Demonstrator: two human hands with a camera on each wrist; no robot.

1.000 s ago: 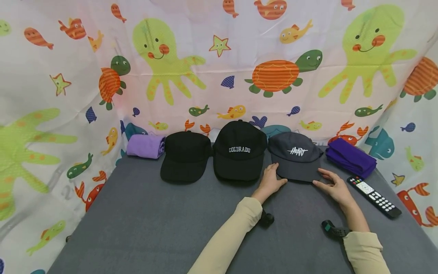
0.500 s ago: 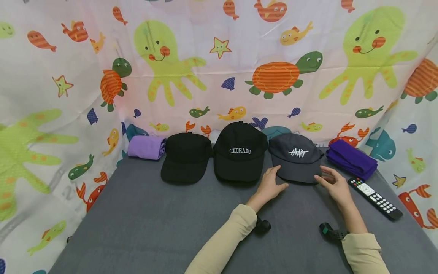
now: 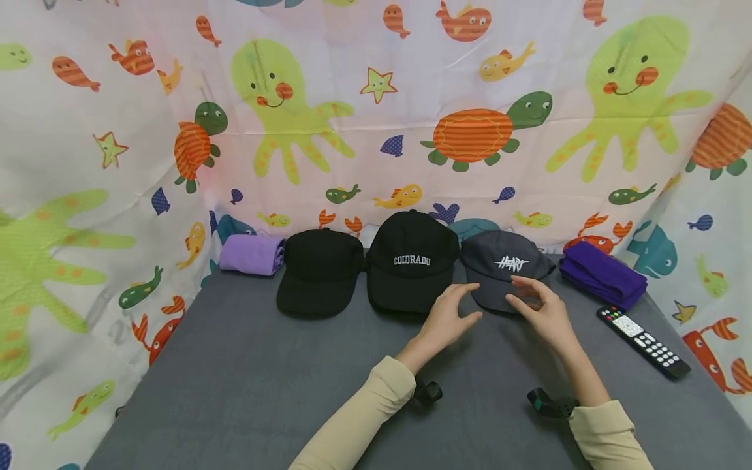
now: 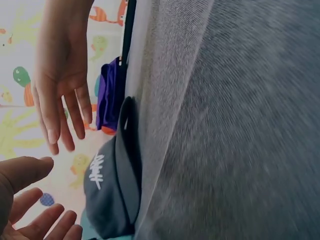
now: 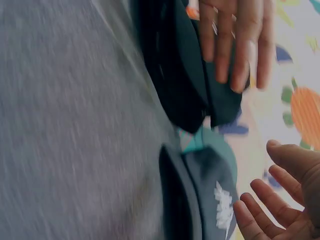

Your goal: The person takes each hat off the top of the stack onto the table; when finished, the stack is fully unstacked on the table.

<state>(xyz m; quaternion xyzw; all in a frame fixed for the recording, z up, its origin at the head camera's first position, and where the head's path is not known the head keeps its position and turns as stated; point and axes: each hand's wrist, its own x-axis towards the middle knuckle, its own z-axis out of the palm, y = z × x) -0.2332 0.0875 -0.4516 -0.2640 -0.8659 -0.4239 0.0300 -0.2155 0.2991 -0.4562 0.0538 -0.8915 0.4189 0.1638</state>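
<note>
Three caps stand in a row at the back of the grey table. On the left is a plain black cap (image 3: 320, 271), in the middle a black cap with COLORADO lettering (image 3: 412, 261), on the right a dark grey cap with white HEART lettering (image 3: 499, 258). My left hand (image 3: 445, 320) hovers in front of the COLORADO and grey caps, fingers spread and holding nothing. Raised before the grey cap's brim, my right hand (image 3: 543, 313) is also free, its fingers relaxed. In the left wrist view the grey cap (image 4: 107, 185) sits apart from both hands.
A rolled lilac cloth (image 3: 251, 254) lies left of the caps. To their right are a folded purple cloth (image 3: 602, 274) and a black remote control (image 3: 643, 343). Behind the table hangs a curtain (image 3: 329, 72) printed with sea animals.
Both hands have drawn back from the grey cap's brim. The left hand has moved left and nearer, and the right hand has moved left across the front of the brim. The caps stay in place.
</note>
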